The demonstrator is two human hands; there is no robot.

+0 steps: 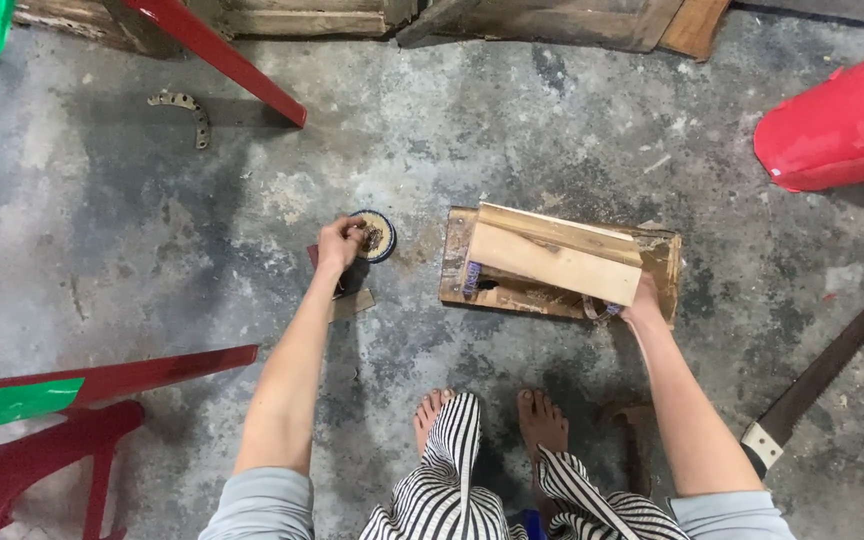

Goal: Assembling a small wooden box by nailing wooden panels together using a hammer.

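Fingers of left hand (339, 243) dip into tin (376, 236); right hand (642, 303) grips plank (552, 262).

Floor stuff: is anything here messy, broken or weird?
Yes. The board under the wood pieces looks chipped and ragged at its right end. A curved metal piece lies alone on the stained floor, and a saw lies loose near the right arm.
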